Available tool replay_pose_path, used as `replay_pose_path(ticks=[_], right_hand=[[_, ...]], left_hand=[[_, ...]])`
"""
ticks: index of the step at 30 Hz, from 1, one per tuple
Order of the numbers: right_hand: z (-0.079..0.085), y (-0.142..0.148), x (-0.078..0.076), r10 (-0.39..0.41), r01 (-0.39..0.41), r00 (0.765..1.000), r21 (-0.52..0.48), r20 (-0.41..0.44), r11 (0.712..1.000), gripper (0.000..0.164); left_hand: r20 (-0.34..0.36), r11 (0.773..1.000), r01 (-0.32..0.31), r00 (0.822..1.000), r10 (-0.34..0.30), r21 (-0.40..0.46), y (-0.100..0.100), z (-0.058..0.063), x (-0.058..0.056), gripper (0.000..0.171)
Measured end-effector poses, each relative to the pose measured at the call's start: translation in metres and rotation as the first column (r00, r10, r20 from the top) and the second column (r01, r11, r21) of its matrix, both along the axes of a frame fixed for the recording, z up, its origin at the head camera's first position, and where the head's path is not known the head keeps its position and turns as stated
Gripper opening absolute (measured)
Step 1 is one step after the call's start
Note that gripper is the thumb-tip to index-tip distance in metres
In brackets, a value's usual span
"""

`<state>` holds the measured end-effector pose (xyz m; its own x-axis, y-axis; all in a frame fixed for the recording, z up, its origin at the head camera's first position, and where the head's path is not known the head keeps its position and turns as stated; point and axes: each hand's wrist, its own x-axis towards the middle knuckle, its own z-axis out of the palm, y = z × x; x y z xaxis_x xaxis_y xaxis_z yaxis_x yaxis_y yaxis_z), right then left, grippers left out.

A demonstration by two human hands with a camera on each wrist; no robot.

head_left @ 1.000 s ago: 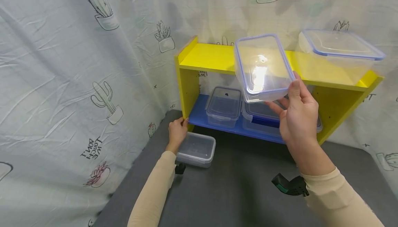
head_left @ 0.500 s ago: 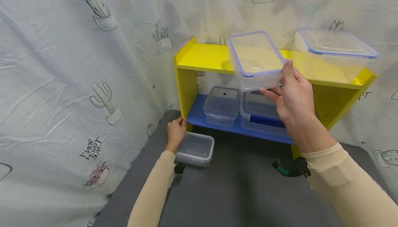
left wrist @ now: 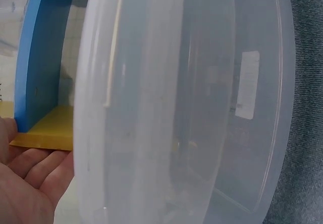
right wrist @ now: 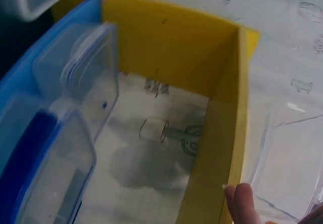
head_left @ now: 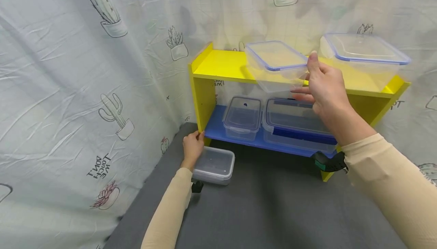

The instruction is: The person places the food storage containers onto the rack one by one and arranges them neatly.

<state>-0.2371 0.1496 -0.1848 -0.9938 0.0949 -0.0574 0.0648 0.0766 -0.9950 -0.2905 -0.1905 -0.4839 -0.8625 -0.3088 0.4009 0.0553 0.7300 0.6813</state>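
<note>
My right hand (head_left: 327,88) holds a clear plastic food container (head_left: 274,76) with a blue-rimmed lid by its right end, thumb at the lid's corner. The container is over the front edge of the top board of a yellow shelf unit (head_left: 223,63); I cannot tell whether it touches. Fingertips (right wrist: 242,201) and part of the container show in the right wrist view. My left hand (head_left: 193,146) grips the lower front edge of the unit's left side panel. In the left wrist view, its fingers (left wrist: 38,168) curl beneath the yellow panel (left wrist: 48,130).
A large blue-rimmed container (head_left: 370,61) sits on the right of the top board. Two lidded containers, one small (head_left: 242,118) and one large (head_left: 297,126), stand on the blue lower board (head_left: 213,126). Another container (head_left: 215,163) lies on the grey surface (head_left: 266,211) beside my left forearm.
My right hand has brought the container lower and slightly left, and its lid has turned from facing me to nearly level. The left hand keeps its place on the side panel.
</note>
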Motion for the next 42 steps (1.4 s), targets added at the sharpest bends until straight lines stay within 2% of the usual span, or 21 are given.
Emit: replay_pose_path(ticks=[3, 5, 6, 7, 8, 9, 10, 11, 13, 14, 15, 16, 17, 18, 20, 25, 28, 30, 32, 37, 42], right_hand=[[-0.004, 0.001, 0.001, -0.005, 0.017, 0.998, 0.191, -0.062, 0.981, 0.084], [-0.008, 0.002, 0.004, -0.026, 0.081, 0.986, 0.338, -0.163, 0.938, 0.076], [-0.010, 0.003, 0.005, -0.038, 0.133, 0.970, 0.398, -0.238, 0.908, 0.072], [-0.012, 0.003, 0.006, -0.048, 0.198, 0.944, 0.442, -0.327, 0.875, 0.068], [-0.014, 0.003, 0.006, -0.042, 0.263, 0.902, 0.470, -0.430, 0.843, 0.062], [-0.015, 0.002, 0.005, -0.021, 0.325, 0.845, 0.481, -0.535, 0.814, 0.058], [-0.016, 0.002, 0.004, 0.011, 0.381, 0.771, 0.474, -0.637, 0.794, 0.054], [-0.017, 0.002, 0.002, 0.056, 0.419, 0.683, 0.454, -0.728, 0.786, 0.052], [-0.019, 0.001, -0.002, 0.158, 0.456, 0.503, 0.416, -0.850, 0.787, 0.048], [-0.019, 0.000, -0.004, 0.208, 0.452, 0.426, 0.406, -0.880, 0.794, 0.045], [-0.020, 0.000, -0.005, 0.249, 0.445, 0.372, 0.407, -0.894, 0.798, 0.043], [-0.021, -0.001, -0.007, 0.277, 0.431, 0.338, 0.410, -0.900, 0.804, 0.039], [-0.021, -0.002, -0.008, 0.308, 0.427, 0.323, 0.428, -0.895, 0.797, 0.035], [-0.022, -0.002, -0.009, 0.334, 0.427, 0.318, 0.448, -0.888, 0.785, 0.033], [-0.024, -0.004, -0.011, 0.357, 0.444, 0.322, 0.473, -0.877, 0.761, 0.030], [-0.028, -0.010, -0.013, 0.392, 0.549, 0.332, 0.514, -0.858, 0.659, 0.029], [-0.027, -0.016, -0.013, 0.380, 0.580, 0.358, 0.522, -0.853, 0.626, 0.029], [-0.027, -0.018, -0.013, 0.360, 0.586, 0.383, 0.525, -0.851, 0.618, 0.029], [-0.027, -0.020, -0.015, 0.333, 0.586, 0.400, 0.518, -0.854, 0.623, 0.028], [-0.029, -0.018, -0.023, 0.294, 0.598, 0.418, 0.504, -0.859, 0.623, 0.027], [-0.030, -0.016, -0.031, 0.253, 0.596, 0.451, 0.500, -0.856, 0.628, 0.027]], left_hand=[[0.000, 1.000, 0.001, 1.000, -0.001, -0.007, -0.001, -0.001, 0.000, 0.032], [0.002, 1.000, -0.001, 1.000, 0.001, -0.012, -0.001, -0.001, -0.001, 0.032], [0.001, 1.000, 0.000, 1.000, 0.000, -0.014, -0.001, -0.001, -0.001, 0.032], [0.000, 1.000, -0.001, 1.000, 0.001, -0.015, -0.001, -0.001, -0.001, 0.032], [0.000, 1.000, -0.001, 1.000, 0.001, -0.015, -0.001, -0.001, -0.001, 0.032], [-0.001, 1.000, -0.001, 1.000, 0.001, -0.016, -0.001, -0.001, -0.002, 0.032], [0.000, 1.000, -0.001, 1.000, 0.001, -0.017, -0.001, -0.001, -0.002, 0.032], [0.000, 1.000, -0.001, 1.000, 0.001, -0.017, -0.001, -0.001, -0.002, 0.032], [0.000, 1.000, -0.001, 1.000, 0.001, -0.017, -0.002, 0.000, -0.002, 0.031], [0.000, 1.000, 0.000, 1.000, 0.000, -0.016, -0.002, 0.000, -0.002, 0.031], [-0.001, 1.000, 0.001, 1.000, -0.001, -0.014, -0.002, 0.000, -0.002, 0.031], [-0.004, 1.000, 0.004, 1.000, -0.004, -0.012, -0.002, 0.001, -0.002, 0.032], [-0.007, 1.000, 0.006, 1.000, -0.006, -0.011, -0.002, 0.001, -0.002, 0.032], [-0.008, 1.000, 0.008, 1.000, -0.008, -0.012, -0.002, 0.001, -0.002, 0.032], [-0.007, 1.000, 0.012, 1.000, -0.012, -0.011, -0.002, 0.002, -0.002, 0.032], [0.008, 1.000, 0.016, 1.000, -0.016, -0.012, -0.001, 0.003, 0.000, 0.033], [0.008, 1.000, 0.015, 1.000, -0.015, -0.014, -0.001, 0.003, 0.001, 0.032], [0.004, 1.000, 0.013, 1.000, -0.013, -0.013, 0.000, 0.003, 0.001, 0.032], [0.005, 1.000, 0.005, 1.000, -0.005, -0.014, -0.001, 0.002, 0.002, 0.032], [0.020, 1.000, -0.003, 1.000, 0.003, -0.019, -0.002, 0.000, 0.000, 0.033], [0.024, 1.000, -0.010, 1.000, 0.010, -0.029, -0.001, 0.000, 0.000, 0.032]])
